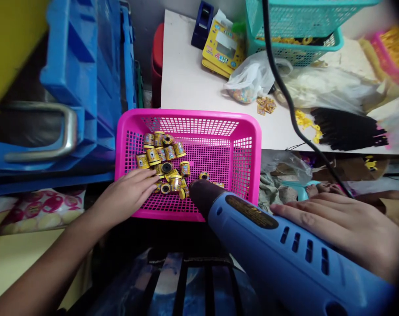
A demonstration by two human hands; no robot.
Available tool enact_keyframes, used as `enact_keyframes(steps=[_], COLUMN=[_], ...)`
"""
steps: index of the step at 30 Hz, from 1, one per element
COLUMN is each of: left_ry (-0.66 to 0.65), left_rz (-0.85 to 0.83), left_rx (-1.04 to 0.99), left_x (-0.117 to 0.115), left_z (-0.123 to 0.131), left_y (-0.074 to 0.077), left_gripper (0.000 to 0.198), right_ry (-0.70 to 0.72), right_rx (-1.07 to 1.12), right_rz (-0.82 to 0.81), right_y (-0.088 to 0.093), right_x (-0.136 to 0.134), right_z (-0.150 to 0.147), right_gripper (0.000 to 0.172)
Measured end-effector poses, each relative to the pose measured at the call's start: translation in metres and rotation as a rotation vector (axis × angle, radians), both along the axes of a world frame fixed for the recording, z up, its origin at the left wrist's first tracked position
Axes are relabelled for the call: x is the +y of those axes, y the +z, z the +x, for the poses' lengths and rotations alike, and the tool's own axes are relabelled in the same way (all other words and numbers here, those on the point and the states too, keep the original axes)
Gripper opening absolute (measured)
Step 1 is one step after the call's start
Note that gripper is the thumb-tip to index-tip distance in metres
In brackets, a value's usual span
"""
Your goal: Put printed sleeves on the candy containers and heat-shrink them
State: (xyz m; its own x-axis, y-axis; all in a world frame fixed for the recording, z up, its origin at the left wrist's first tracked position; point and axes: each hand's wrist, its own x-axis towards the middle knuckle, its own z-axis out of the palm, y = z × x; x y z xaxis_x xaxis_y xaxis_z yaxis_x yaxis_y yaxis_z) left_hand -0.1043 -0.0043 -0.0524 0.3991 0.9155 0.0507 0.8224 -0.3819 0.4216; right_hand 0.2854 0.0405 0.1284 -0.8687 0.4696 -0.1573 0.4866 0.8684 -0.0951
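Note:
A pink plastic mesh basket (189,127) sits below me, with a loose heap of small yellow-labelled jars (163,160) on its floor. Some lie on their sides and show dark ends. My left hand (130,193) reaches over the near rim, its fingertips touching the edge of the heap and holding nothing. My right hand (334,224) is wrapped over a blue heat gun (278,241). The gun's dark nozzle (202,196) points into the basket, just above the nearest jars. The basket's near corner is hidden behind the gun.
Stacked blue plastic crates (80,83) with a metal handle fill the left. Behind the basket, a white table edge (199,92) holds a teal basket (294,39), a plastic bag (252,77), and a yellow box (223,48). A black cable (288,92) hangs across the right.

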Motion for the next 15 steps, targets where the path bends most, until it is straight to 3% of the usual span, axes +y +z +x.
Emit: enact_keyframes(steps=[5,15], left_ry=[0.057,0.095], left_rz=[-0.030,-0.005], left_rx=[-0.035,-0.037], left_x=[0.004,0.010], left_z=[-0.008,-0.012], left_y=[0.001,0.007], left_gripper=[0.054,0.054], right_ry=[0.019,0.012], right_rx=[0.094,0.055], right_rz=[-0.142,-0.113], right_y=[-0.006,-0.005], right_x=[-0.003,-0.006], right_z=[-0.006,0.003], right_gripper=[0.045,0.048])
